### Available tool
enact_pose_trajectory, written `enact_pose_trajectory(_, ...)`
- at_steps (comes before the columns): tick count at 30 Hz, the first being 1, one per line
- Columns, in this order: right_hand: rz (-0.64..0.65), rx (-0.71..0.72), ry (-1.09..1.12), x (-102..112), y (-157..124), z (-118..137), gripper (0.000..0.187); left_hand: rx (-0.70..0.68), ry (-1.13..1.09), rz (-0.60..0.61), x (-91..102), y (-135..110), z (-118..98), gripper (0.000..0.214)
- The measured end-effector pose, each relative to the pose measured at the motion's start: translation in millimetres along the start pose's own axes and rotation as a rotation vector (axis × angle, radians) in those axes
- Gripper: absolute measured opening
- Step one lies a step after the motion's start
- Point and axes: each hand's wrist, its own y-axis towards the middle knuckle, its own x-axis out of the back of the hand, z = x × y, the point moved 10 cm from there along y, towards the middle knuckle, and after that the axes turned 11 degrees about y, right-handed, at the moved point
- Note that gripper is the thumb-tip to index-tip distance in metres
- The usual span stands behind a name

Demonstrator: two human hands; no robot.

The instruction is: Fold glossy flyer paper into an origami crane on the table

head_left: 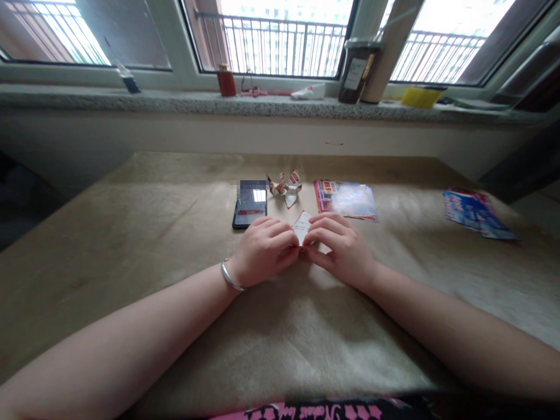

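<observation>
Between my hands is a small folded piece of paper (301, 226), white with a thin red edge, its pointed corner facing away from me. My left hand (268, 248), with a silver bangle at the wrist, pinches the paper's left side near its lower edge. On the other side, my right hand (336, 248) grips it with thumb and curled fingers. Both hands hide much of the paper. Just beyond it stands a folded paper figure (286, 188) with printed pointed flaps. A smartphone (251, 204) lies past my left hand, its screen lit.
Beyond my right hand lies a stack of printed leaflets (345, 200); more blue leaflets (479, 213) lie far right. The table (109, 233) has a brownish cover. A windowsill (175, 105) behind holds a red container (226, 80), a dark jar (355, 73) and a yellow item (422, 97).
</observation>
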Motion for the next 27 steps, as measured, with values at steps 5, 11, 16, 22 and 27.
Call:
enact_pose_trajectory(5,-0.010,0.001,0.010,0.5,-2.2,-2.9,0.005,0.013,0.011,0.009,-2.8,-0.2,2.0,0.013)
enact_pose_trajectory(11,-0.019,-0.033,0.006,-0.6,-2.9,-5.5,0.004,-0.001,-0.029,0.003,-4.2,-1.7,1.9,0.014)
enact_pose_trajectory(16,0.014,-0.015,-0.008,-2.4,-0.7,-1.8,0.005,0.008,-0.049,-0.013,-1.7,-0.1,1.2,0.013)
enact_pose_trajectory(22,0.017,-0.005,-0.029,-1.8,0.1,-1.0,0.004,0.013,-0.046,-0.002,-1.1,1.4,1.0,0.011)
enact_pose_trajectory(27,0.032,-0.028,-0.028,-3.9,-1.6,-6.0,0.004,0.020,-0.049,-0.005,-1.2,1.7,1.9,0.011)
